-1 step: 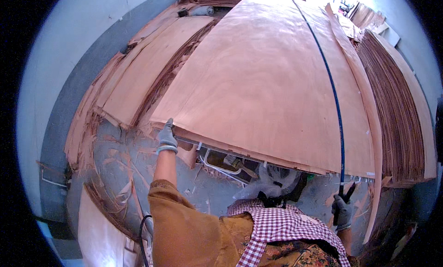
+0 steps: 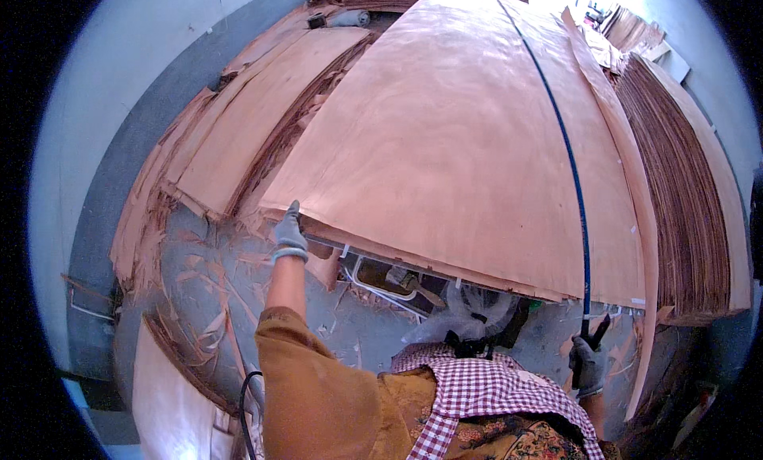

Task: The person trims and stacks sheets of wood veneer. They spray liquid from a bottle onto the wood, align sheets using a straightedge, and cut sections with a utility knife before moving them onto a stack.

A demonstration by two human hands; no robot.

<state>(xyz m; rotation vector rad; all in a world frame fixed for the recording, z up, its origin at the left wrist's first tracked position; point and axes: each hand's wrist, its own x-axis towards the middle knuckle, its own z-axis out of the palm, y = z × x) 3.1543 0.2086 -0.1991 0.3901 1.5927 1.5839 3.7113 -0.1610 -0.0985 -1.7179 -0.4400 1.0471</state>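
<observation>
A large pinkish wood veneer sheet [image 2: 461,142] lies across the middle, its near edge facing me. At its near left corner my left hand [image 2: 291,231], in a grey glove, grips the edge with the thumb on top. Low on the right, my right hand [image 2: 586,363], also gloved, is closed round the dark lower end of a long thin pole [image 2: 574,166]. The pole runs up over the sheet to the far edge. A short black piece sticks out beside the grip; I cannot tell what it is.
Stacks of veneer stand at the left [image 2: 238,118] and right [image 2: 675,190]. A narrow veneer strip [image 2: 628,158] runs along the sheet's right side. Beneath the near edge are a brush [image 2: 413,285] and clear plastic wrap [image 2: 477,313]. Scraps litter the floor [image 2: 334,341].
The pole has shifted slightly left over the sheet, and my right hand has moved a little left with it. My left hand stays at the corner.
</observation>
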